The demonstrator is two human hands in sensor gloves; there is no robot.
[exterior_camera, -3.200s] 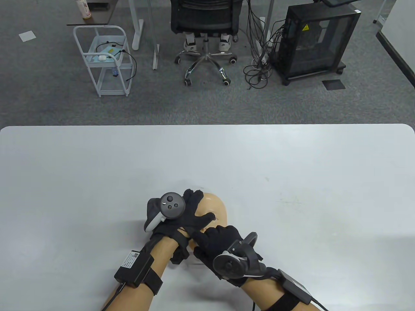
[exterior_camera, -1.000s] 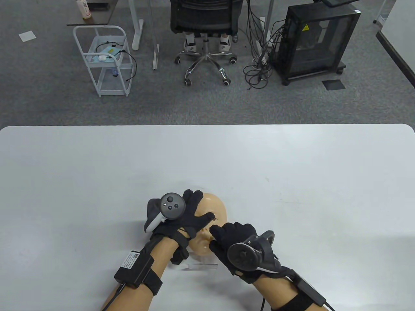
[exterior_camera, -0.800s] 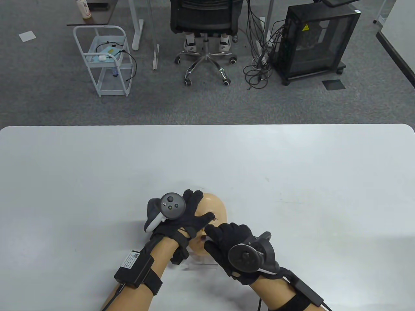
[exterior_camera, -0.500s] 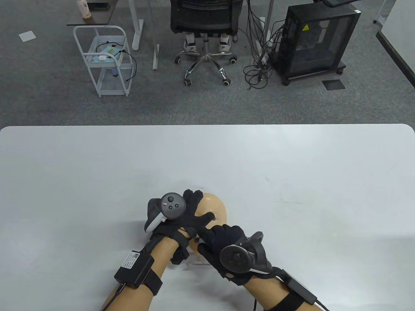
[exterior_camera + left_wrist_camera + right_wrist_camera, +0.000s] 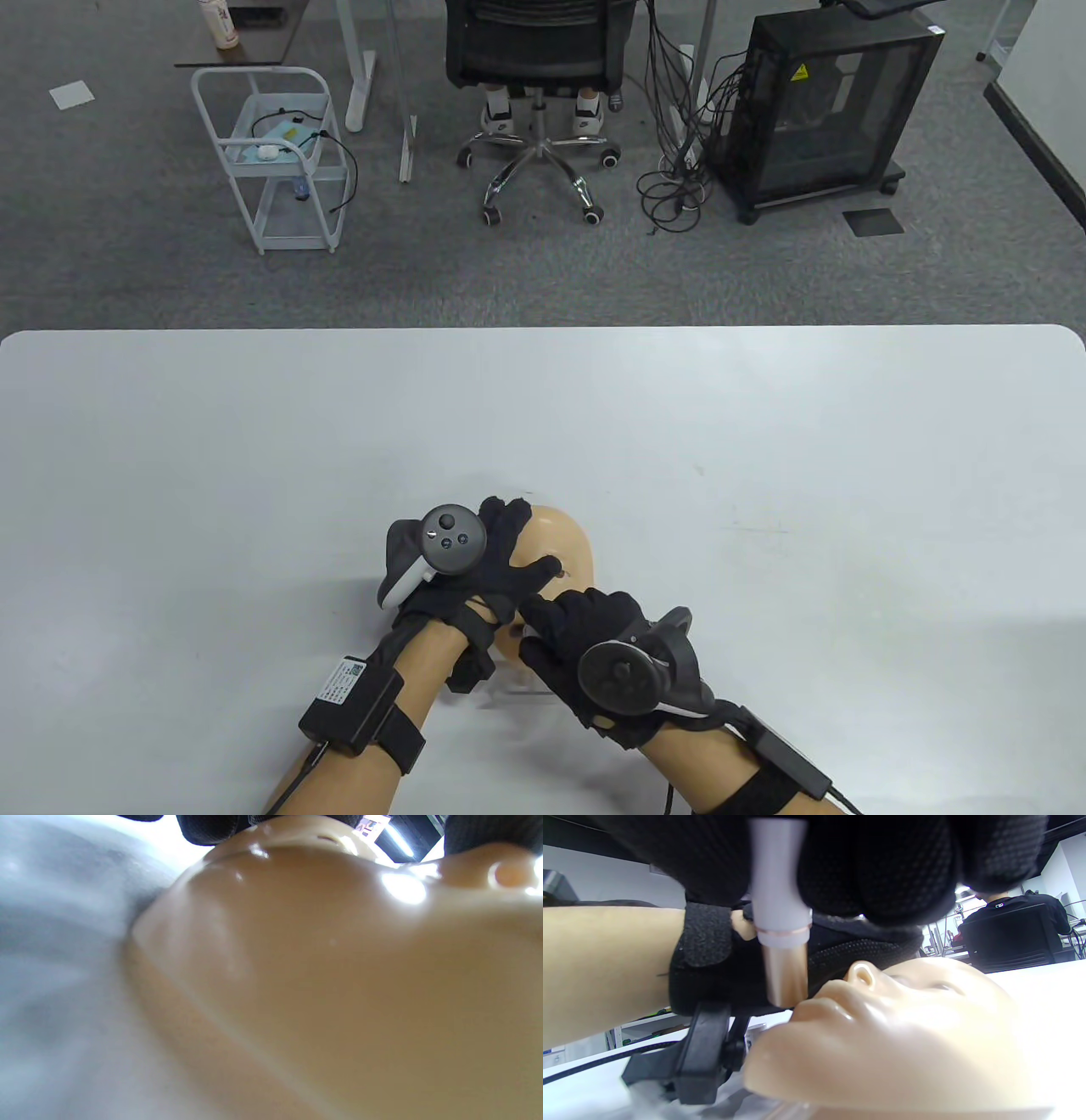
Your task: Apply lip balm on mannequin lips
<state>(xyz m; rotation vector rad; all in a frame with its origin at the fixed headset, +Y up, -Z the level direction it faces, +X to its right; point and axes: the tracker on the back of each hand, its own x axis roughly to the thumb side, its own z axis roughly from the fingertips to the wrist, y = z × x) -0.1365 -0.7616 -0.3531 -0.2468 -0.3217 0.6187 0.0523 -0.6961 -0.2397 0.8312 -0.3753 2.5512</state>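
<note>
A tan mannequin head lies face up near the table's front edge. My left hand rests on its left side and forehead and holds it steady. My right hand grips a white lip balm tube with a gold end. In the right wrist view the gold end sits at the mannequin's lips. The left wrist view is filled by the head's tan surface. In the table view the lips are hidden under my right hand.
The white table stretches away behind the head. A clear stand shows under the head's chin end. Beyond the table stand an office chair, a white cart and a black cabinet.
My right hand moved left from the head's right side over the mouth, then barely shifted in the last half second. My left hand and the head stayed still.
</note>
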